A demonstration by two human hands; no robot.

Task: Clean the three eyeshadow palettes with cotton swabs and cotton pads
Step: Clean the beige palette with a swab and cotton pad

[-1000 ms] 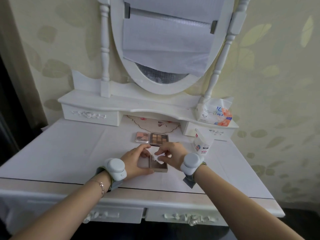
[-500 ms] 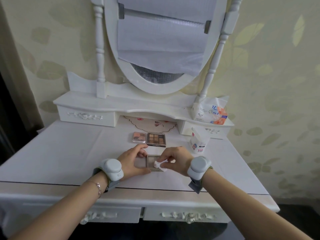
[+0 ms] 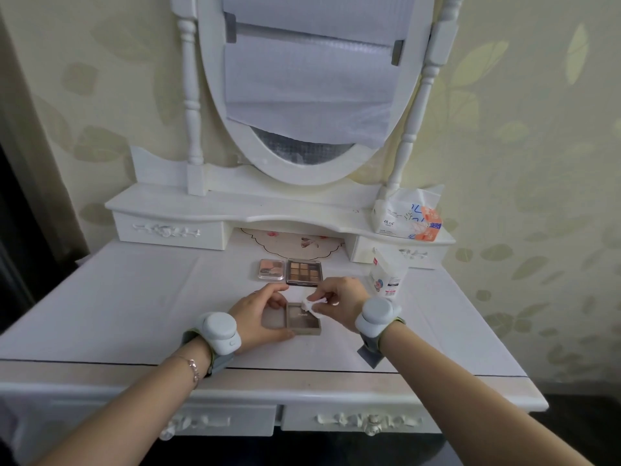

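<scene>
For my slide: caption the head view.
Left hand steadies an open palette; right hand wipes it with a cotton pad.

Three eyeshadow palettes lie on the table (image 3: 117, 307): a pink palette (image 3: 271, 269) and a brown nine-pan palette (image 3: 304, 272) side by side toward the back edge, and a taupe palette (image 3: 301, 320) nearer the front edge. One cotton pad (image 3: 312, 306) sits at the taupe palette. One pack of cotton pads (image 3: 386, 273) stands toward the table's back right corner. One tissue pack (image 3: 408, 216) rests on the raised shelf (image 3: 201, 205). Two hands are in view, the left hand (image 3: 260, 316) and the right hand (image 3: 339, 302), each with one wrist device.
</scene>
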